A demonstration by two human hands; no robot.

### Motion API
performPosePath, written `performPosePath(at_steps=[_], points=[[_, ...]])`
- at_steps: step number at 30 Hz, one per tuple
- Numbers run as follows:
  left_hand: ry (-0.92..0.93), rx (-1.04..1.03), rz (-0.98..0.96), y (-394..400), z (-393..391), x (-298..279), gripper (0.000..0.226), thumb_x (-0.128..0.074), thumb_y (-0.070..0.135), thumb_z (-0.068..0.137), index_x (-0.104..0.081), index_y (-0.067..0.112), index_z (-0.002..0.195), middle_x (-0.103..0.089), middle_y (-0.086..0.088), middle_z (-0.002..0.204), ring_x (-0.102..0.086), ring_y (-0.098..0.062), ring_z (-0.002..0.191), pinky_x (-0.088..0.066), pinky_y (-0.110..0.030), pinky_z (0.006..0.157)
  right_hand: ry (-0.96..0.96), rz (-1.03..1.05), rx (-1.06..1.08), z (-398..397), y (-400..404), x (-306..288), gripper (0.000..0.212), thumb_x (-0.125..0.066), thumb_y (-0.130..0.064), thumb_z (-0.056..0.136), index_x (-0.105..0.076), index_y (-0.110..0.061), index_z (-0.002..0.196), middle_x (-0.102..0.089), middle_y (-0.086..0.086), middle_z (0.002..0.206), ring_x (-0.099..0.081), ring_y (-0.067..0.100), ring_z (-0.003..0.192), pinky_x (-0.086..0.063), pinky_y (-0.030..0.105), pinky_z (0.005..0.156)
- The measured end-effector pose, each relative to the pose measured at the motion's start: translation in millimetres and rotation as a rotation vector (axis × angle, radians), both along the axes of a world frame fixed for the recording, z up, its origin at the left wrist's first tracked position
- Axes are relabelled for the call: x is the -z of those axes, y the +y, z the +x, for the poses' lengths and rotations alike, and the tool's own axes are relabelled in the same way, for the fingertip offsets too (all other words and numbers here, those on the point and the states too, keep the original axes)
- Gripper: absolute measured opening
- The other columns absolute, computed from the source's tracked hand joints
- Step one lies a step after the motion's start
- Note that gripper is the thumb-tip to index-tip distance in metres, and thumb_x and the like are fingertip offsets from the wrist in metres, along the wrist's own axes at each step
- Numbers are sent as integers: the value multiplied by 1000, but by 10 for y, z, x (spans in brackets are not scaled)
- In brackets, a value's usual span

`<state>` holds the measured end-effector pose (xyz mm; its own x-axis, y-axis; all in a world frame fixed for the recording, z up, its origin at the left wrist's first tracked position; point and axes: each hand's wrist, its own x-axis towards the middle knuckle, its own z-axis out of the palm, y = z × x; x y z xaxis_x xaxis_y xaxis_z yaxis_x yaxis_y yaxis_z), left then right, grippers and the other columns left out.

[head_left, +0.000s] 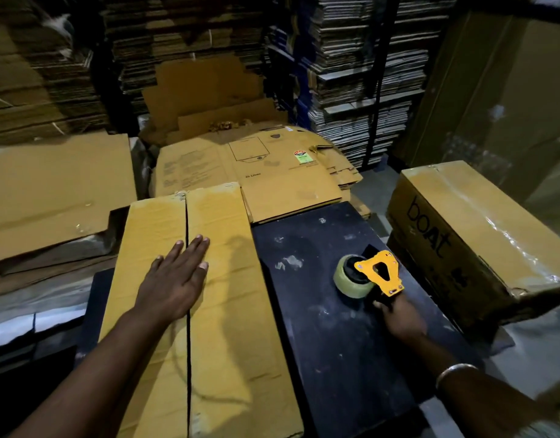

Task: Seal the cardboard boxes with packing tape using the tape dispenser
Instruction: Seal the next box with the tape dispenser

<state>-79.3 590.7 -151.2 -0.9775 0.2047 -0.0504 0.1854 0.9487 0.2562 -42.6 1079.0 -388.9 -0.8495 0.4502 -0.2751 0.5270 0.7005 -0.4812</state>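
Fingers of the left hand lie straight and spread, pressing flat across the dark centre seam of the long cardboard box, whose two top flaps meet closed and bare of tape; its contents are hidden. The box rests on a black table. The right hand curls around the handle of the tape dispenser, an orange frame with a pale roll, set on the table right of the box. A taped box printed "boat" sits closed at the far right.
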Motion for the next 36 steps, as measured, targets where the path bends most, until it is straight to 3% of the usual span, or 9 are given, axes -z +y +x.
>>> performPosePath(at_steps=[2,6,10,14,21,25,28,31,36], points=[[-13,6,-27,25,4,-36,80,-4,78,84,2,44,156,6,22,161,5,-9,151,-6,-44,122,141,-83,-7,-54,-176,-147,57,-52,-72,82,-58,-20,106,-70,7,96,-68,32,91,-55,44,76],[-47,7,-50,103,45,-97,109,-1,97,66,7,38,157,9,20,161,7,-12,152,-5,-46,123,381,-315,-52,-187,-696,-762,25,-72,-38,89,-65,-21,106,-71,1,95,-66,24,95,-53,42,82],[-50,8,-70,113,76,-138,97,-11,88,79,8,35,157,9,17,164,9,-13,152,-3,-44,123,527,-475,-103,-315,-1234,-1381,32,-67,-48,90,-64,-27,113,-72,-5,102,-65,16,99,-51,38,83],[-32,-18,-90,149,90,-143,91,-21,81,87,7,31,158,7,14,165,8,-15,152,-2,-45,123,625,-566,-122,-382,-1770,-2016,66,-57,-80,75,-68,-19,100,-67,-2,75,-66,18,73,-53,43,65],[-1,31,36,54,168,-106,80,-21,74,94,-1,32,159,4,13,165,8,-15,153,-1,-44,122,581,-1085,-184,-482,-2707,-2817,39,-52,-51,92,-52,-14,81,-47,0,62,-44,17,54,-38,31,50],[-48,-13,464,-41,134,-263,52,-27,51,105,-39,27,151,-36,15,153,-24,-9,146,-16,-35,120,424,-1342,-183,-510,-3150,-2883,49,-48,-60,89,-58,-13,83,-50,1,66,-45,15,53,-36,28,50],[3,-212,894,-180,43,-252,48,-35,45,102,-70,14,112,-70,1,116,-64,-17,111,-47,-31,97,396,-1437,-145,-455,-3394,-2771,50,-49,-59,89,-61,-10,87,-50,3,67,-44,16,52,-35,28,48],[-167,-417,1349,-372,-140,-313,40,-44,31,104,-67,1,89,-71,-17,83,-71,-27,75,-53,-30,68,338,-1496,-173,-423,-3485,-2690,56,-47,-60,87,-64,-7,91,-51,5,69,-44,15,52,-36,28,48],[-541,-591,1497,-495,-430,-557,49,-42,46,103,-62,1,98,-71,-17,83,-70,-23,67,-48,-28,65,295,-1542,-199,-403,-3510,-2708,52,-44,-57,92,-58,-7,93,-49,4,69,-41,14,52,-35,26,45]])
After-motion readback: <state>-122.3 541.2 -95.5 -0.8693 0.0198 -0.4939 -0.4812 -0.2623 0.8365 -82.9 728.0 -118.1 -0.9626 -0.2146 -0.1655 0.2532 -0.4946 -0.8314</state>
